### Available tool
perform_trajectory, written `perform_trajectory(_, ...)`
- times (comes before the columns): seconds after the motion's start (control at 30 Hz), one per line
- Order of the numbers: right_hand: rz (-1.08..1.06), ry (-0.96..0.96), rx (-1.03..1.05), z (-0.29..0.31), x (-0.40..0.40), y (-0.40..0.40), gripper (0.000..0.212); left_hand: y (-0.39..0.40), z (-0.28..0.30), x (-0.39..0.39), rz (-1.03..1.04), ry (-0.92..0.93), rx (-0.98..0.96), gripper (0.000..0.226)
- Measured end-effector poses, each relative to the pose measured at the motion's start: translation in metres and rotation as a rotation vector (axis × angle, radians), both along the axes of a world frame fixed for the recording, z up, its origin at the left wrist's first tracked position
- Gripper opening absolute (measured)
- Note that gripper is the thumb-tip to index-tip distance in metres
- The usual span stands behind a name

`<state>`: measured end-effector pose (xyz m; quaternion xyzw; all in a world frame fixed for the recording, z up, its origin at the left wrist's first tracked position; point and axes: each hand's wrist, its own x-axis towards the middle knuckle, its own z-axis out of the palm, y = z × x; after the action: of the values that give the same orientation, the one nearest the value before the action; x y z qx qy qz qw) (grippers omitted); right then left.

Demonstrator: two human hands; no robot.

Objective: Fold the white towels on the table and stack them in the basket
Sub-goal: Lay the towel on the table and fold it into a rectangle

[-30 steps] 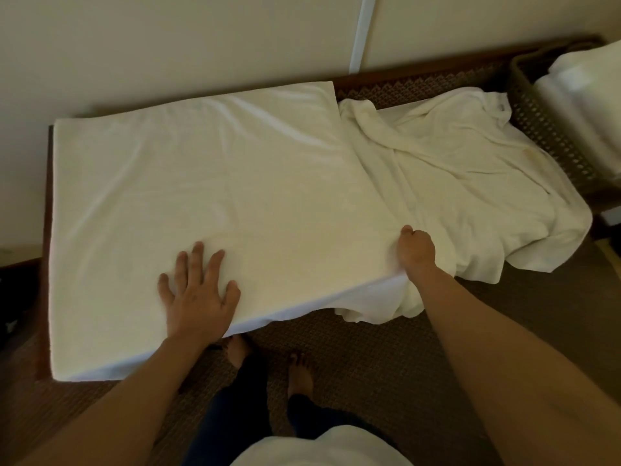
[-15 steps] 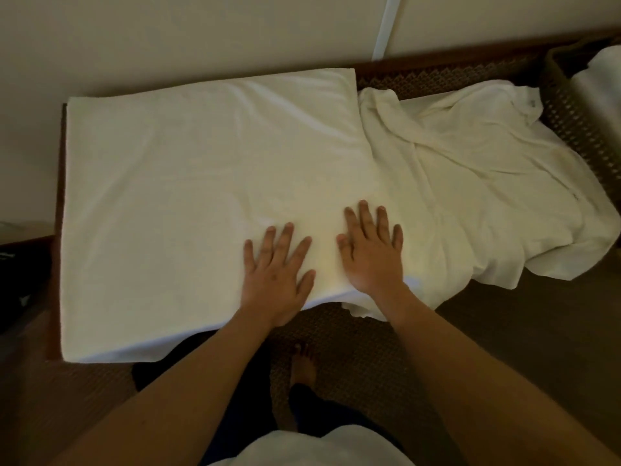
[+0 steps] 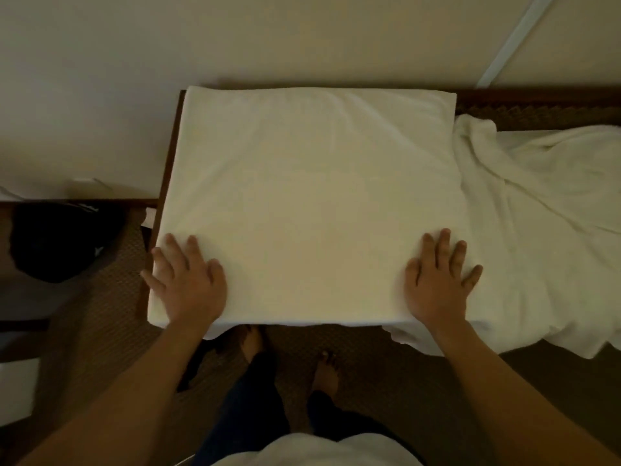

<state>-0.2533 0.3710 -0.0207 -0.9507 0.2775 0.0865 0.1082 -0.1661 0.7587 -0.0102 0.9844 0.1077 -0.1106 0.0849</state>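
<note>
Hands flat, left hand (image 3: 190,284) and right hand (image 3: 438,280) pressing folded towel (image 3: 312,203), dark wooden table (image 3: 169,163), cream wall (image 3: 235,38)

We see the folded towel (image 3: 312,203) on the desk (image 3: 167,183), a rumpled towel (image 3: 537,237) touching it at 3 o'clock. Our left hand (image 3: 188,284) rests at its 7 o'clock corner, our right hand (image 3: 437,284) at 5 o'clock.

You face a plain cream wall (image 3: 235,42) in dim, warm light. A pale strip (image 3: 514,38) runs slantwise down that wall at its upper right. Against the wall's foot stands the dark wooden surface (image 3: 169,156), its rim showing at the left. Below the wall, brown woven floor (image 3: 100,317) spreads out. A dark object (image 3: 50,243), too dim to identify, sits by the wall's lower left.
</note>
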Motion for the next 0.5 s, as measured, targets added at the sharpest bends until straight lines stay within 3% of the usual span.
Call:
perform_trajectory(0.17, 0.183, -0.088, 0.035, 0.001, 0.058, 0.079, 0.067, -0.106, -0.004, 0.0, -0.549, -0.037, -0.088, 0.069)
perform_trajectory(0.27, 0.214, -0.066, 0.04, -0.004, 0.092, 0.098, 0.066, -0.123, -0.01, 0.038, -0.715, -0.003, -0.065, 0.068)
perform_trajectory(0.33, 0.192, -0.05, 0.011, -0.009, 0.093, 0.098, 0.065, -0.092, -0.017, 0.077, -0.672, -0.025, -0.033, 0.072)
perform_trajectory(0.5, 0.17, -0.009, -0.002, -0.007, 0.093, 0.101, 0.065, 0.052, -0.013, 0.159, -0.327, 0.026, 0.042, 0.072)
